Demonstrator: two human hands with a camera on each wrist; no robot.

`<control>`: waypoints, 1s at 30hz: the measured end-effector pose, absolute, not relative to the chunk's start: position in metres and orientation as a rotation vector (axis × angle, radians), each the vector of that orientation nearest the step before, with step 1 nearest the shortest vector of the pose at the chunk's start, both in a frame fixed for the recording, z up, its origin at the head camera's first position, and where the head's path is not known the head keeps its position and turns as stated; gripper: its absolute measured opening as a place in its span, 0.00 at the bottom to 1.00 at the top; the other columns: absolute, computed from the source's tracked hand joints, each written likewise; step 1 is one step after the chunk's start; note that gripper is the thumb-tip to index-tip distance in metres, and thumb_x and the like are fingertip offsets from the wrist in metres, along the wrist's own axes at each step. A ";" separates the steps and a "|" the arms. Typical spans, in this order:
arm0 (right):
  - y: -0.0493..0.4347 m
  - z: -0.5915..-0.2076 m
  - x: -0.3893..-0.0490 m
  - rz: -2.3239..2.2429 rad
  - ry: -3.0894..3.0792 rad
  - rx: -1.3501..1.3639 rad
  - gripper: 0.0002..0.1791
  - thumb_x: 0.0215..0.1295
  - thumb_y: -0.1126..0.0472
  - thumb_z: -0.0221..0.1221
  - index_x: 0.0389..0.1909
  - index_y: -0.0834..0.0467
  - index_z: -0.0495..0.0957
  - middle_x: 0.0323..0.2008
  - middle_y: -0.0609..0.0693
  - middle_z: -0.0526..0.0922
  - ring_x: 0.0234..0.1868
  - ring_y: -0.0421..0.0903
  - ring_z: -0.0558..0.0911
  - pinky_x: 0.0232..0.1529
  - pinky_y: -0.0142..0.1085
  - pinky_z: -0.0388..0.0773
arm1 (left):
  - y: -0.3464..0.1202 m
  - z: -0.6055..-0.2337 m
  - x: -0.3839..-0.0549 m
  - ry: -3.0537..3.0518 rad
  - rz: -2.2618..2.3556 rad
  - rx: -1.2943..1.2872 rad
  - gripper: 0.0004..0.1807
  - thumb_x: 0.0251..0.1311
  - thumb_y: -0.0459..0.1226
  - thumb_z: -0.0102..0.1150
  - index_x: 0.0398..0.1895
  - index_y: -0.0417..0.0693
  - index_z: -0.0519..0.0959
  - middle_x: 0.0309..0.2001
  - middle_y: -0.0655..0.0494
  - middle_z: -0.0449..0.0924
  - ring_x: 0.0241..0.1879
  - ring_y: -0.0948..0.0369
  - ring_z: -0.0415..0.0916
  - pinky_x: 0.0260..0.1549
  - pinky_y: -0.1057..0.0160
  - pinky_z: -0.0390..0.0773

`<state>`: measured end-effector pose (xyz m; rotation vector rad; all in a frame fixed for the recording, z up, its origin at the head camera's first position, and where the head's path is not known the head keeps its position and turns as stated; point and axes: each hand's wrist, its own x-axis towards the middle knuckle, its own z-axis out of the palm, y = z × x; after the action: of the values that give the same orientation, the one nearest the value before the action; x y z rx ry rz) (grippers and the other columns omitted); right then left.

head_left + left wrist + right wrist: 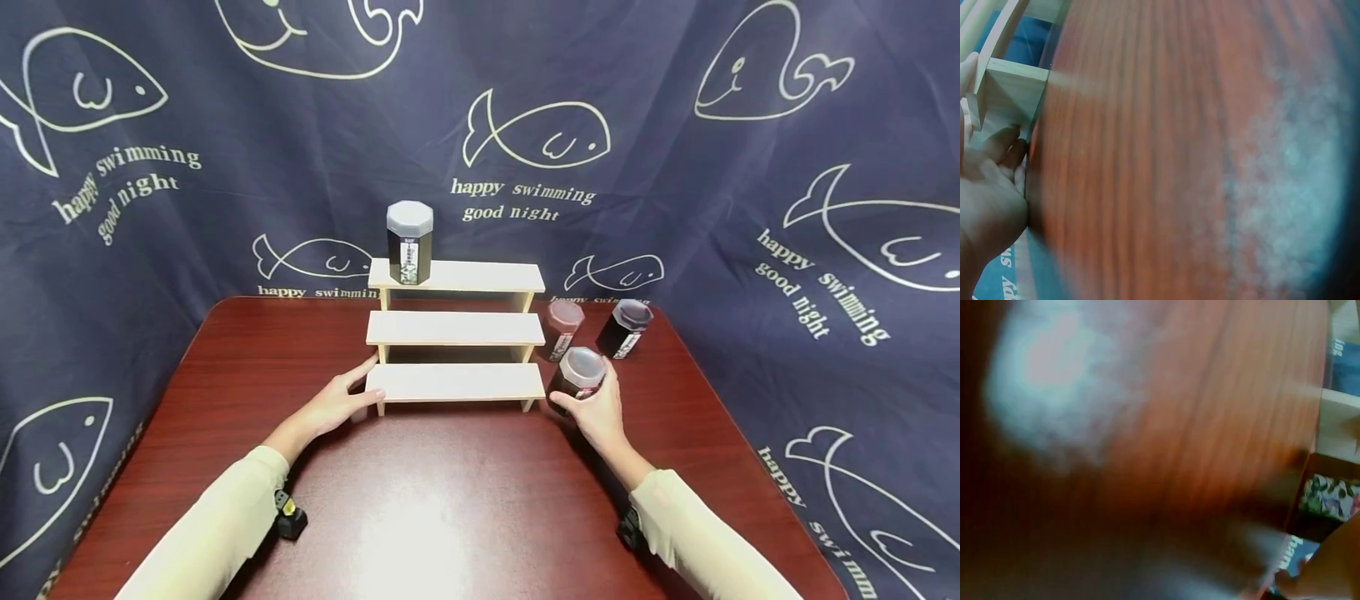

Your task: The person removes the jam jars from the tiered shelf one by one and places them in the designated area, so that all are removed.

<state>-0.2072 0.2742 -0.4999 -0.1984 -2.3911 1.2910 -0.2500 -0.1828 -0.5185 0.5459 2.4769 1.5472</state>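
A white three-step display shelf (454, 382) of pale wood stands on the table. My left hand (337, 404) holds the left end of its lowest step, thumb at the front edge. In the left wrist view the fingers (1007, 144) lie against the side panel (1016, 94). To the right of the shelf, my right hand (600, 410) grips a dark octagonal jar with a translucent lid (582, 367). Part of that jar's floral label (1329, 497) shows in the right wrist view. Another dark jar (409, 242) with a whitish lid sits on the left of the top step.
A jar with a reddish lid (564, 317) stands right of the shelf, behind the gripped one. Farther right is a jar with a dark lid (632, 317). A dark blue fish-print curtain (525, 67) hangs behind the glossy red-brown table (300, 550).
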 end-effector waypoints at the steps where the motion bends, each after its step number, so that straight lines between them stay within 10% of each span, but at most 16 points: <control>1: 0.275 -0.498 -0.206 1.310 -2.351 -0.164 0.64 0.40 0.63 0.82 0.76 0.63 0.53 0.67 0.66 0.66 0.68 0.60 0.66 0.70 0.52 0.58 | -0.183 -0.518 -0.250 2.481 1.538 0.551 0.44 0.67 0.44 0.65 0.80 0.47 0.54 0.77 0.42 0.55 0.75 0.43 0.51 0.71 0.40 0.51; 30: 0.104 -0.347 -0.298 1.457 -2.449 0.178 0.57 0.55 0.50 0.75 0.79 0.58 0.51 0.74 0.57 0.57 0.66 0.57 0.68 0.67 0.46 0.67 | -0.181 -0.518 -0.248 2.506 1.537 0.534 0.43 0.67 0.44 0.64 0.80 0.47 0.55 0.76 0.43 0.56 0.75 0.45 0.52 0.72 0.42 0.51</control>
<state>-0.2976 0.1039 -0.3475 0.1778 -2.4488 1.4573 -0.2478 -0.1811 -0.5176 0.5338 2.5057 1.5369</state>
